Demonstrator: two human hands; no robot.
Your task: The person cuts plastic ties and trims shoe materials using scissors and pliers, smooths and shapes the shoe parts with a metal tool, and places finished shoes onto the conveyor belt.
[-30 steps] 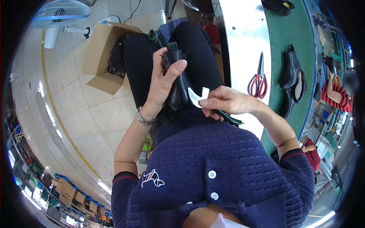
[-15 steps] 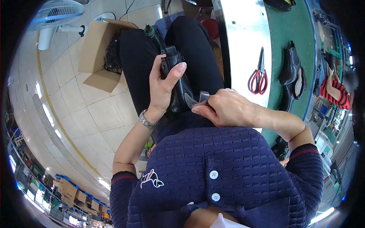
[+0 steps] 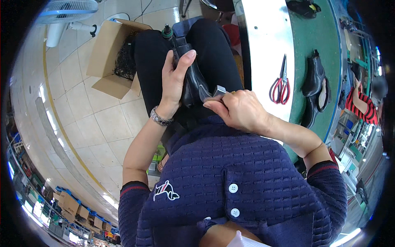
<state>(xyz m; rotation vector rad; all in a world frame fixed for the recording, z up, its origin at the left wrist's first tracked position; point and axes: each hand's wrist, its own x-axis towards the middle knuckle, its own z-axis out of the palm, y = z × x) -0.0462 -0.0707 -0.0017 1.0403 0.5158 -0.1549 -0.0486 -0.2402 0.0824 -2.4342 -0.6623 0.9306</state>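
1. The black boot [image 3: 190, 76] rests on the person's lap, on the black trousers [image 3: 148, 61], well left of the counter [image 3: 267, 45]. It has stayed there across the last second.

2. The left hand [image 3: 175, 78] is clamped around the boot's shaft, thumb stretched up along the leather. That grip has not let go; the hand has only slid a little higher up the shaft than it was a second ago.

3. The right hand [image 3: 236, 109] is closed on a grey shoehorn-like insert [image 3: 207, 92]. A second ago this piece showed as a pale curved strip held clear of the boot; now its curved end sits at the boot's heel opening, touching the leather. Whether it is already inside the opening cannot be told.

4. Judgement: the insert has gone from being carried to being seated at the heel, so the work on this boot looks to be in its fitting stage rather than finished.

5. On the counter, red-handled scissors [image 3: 282, 80] lie near the left edge on the pale strip, and two more black boots [image 3: 314, 82] lie on the green mat towards the right edge. None has shifted.

6. On the tiled floor, an open cardboard box [image 3: 109, 61] holding dark netting stands left of the knees, with a fan [image 3: 66, 12] beyond it.
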